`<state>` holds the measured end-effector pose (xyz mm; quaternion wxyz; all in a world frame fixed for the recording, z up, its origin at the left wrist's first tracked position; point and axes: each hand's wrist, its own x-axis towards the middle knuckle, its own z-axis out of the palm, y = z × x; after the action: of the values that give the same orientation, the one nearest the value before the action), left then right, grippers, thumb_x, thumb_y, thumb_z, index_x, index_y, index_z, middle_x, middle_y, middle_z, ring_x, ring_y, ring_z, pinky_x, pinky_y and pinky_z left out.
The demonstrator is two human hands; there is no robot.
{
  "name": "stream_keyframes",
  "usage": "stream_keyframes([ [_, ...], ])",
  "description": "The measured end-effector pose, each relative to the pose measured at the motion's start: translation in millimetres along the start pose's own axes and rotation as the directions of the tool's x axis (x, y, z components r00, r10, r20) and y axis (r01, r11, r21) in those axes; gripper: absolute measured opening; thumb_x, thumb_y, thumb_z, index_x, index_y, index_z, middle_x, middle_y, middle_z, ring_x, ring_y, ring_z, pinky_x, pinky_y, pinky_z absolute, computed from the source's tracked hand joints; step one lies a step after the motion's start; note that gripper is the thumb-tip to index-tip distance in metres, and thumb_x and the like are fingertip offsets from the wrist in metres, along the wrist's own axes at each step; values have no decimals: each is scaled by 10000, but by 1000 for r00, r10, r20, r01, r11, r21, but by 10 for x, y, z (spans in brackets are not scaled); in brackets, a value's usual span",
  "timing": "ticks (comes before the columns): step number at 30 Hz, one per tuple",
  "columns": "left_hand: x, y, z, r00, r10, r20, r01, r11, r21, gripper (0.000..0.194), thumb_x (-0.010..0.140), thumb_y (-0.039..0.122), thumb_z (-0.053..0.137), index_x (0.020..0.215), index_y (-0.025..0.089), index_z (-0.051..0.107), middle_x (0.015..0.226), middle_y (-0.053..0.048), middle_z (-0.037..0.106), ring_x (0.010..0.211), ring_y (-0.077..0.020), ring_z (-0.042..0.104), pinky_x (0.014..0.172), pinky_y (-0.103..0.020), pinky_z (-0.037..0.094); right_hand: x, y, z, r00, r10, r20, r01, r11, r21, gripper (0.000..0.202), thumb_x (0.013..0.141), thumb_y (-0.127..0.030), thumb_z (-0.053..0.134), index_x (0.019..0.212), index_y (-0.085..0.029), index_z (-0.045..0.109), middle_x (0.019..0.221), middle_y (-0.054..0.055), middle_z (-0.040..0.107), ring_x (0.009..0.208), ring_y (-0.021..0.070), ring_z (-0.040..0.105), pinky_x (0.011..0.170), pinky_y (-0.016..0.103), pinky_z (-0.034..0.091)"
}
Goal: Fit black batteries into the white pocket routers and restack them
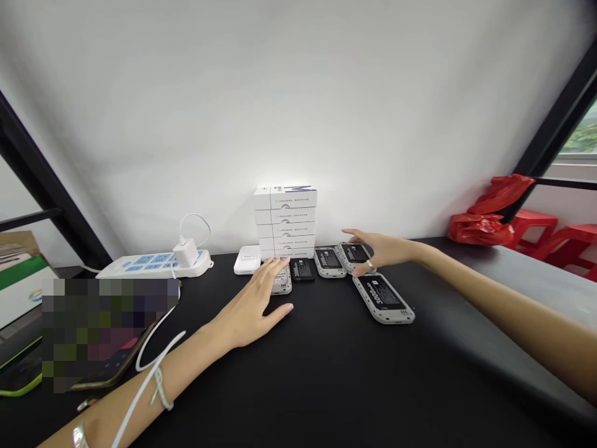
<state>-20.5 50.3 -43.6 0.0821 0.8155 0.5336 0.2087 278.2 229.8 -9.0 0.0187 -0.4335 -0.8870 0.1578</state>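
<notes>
My left hand [254, 305] lies flat with its fingers out over a white open-backed device [282, 285], covering part of it. Beside that device is a loose black battery [302, 270]. My right hand [373, 250] reaches over another white device [353, 253] with a black battery in its back; thumb and fingers are apart, and whether they touch it I cannot tell. To its left lies a similar device [331, 262]. Nearer me, a third device [384, 298] shows a battery marked 3000.
White boxes [286, 224] stand stacked against the wall, beside a small white device [247, 259]. At left are a power strip [153, 264] with a plugged charger [185, 252], a white cable [152, 367] crossing my left forearm, and a pixelated phone-like object [112, 336]. Red bags [485, 218] sit at right.
</notes>
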Motion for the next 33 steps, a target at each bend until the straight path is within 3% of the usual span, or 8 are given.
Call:
stream_keyframes([
  [4,-27,60,-10,1000,20,-7,-20,1000,0,601,908,414,421,1423,330,122,1491,-31,170,1388,-238,142,1109,-482,237,-114,-194,-58,996,-12,-84,7,999,-53,1080,533,-667,694,1394,-196,244,1311,148,445,1193,330,432,976,440,376],
  [7,-55,173,21,999,28,-30,-29,998,-58,474,870,430,493,1300,291,350,1383,-47,318,1318,-228,278,1080,-429,315,-306,-564,-63,988,-148,-34,145,987,-69,954,506,-678,704,1276,-223,373,1252,114,482,1096,306,496,885,404,438],
  [9,-78,267,62,1000,9,-28,-12,991,-133,576,799,488,582,1283,276,352,1340,-61,339,1271,-235,328,1059,-420,347,-431,-829,19,971,-239,11,239,969,-65,888,482,-678,714,1188,-217,437,1186,103,507,1027,295,524,833,387,457],
  [13,-121,402,135,1000,5,28,1,974,-225,883,666,560,688,1362,260,236,1346,-108,307,1218,-292,365,1004,-483,387,-535,-1174,296,961,-252,113,257,966,-26,821,462,-630,731,1096,-178,467,1092,108,509,889,278,545,676,364,473],
  [19,-115,427,177,1000,-2,-30,-5,976,-216,955,604,571,729,1368,289,229,1321,-87,367,1170,-307,404,927,-493,439,-466,-1175,405,963,-253,95,240,962,133,674,573,-533,719,1098,-185,479,1139,86,497,981,252,507,764,333,456],
  [26,-38,432,223,999,-45,4,44,965,-259,981,621,575,708,1360,261,146,1362,-128,285,1238,-331,333,953,-513,420,-364,-1168,508,985,-172,30,159,955,251,673,558,-681,677,983,-196,484,1008,67,495,839,209,479,658,312,429],
  [30,-23,362,218,991,-42,-129,15,979,-204,986,581,524,750,1316,245,154,1331,-124,281,1212,-295,358,973,-468,416,-348,-1228,468,938,-286,-194,330,908,258,546,595,-544,721,854,-193,393,982,49,454,855,188,447,690,301,429],
  [33,5,264,183,969,-79,-232,40,985,-167,970,583,523,746,1300,229,164,1295,-127,294,1179,-278,381,958,-447,423,-372,-1267,367,911,-374,-174,412,804,428,426,703,-345,676,965,-223,362,907,13,478,759,147,505,649,281,446],
])
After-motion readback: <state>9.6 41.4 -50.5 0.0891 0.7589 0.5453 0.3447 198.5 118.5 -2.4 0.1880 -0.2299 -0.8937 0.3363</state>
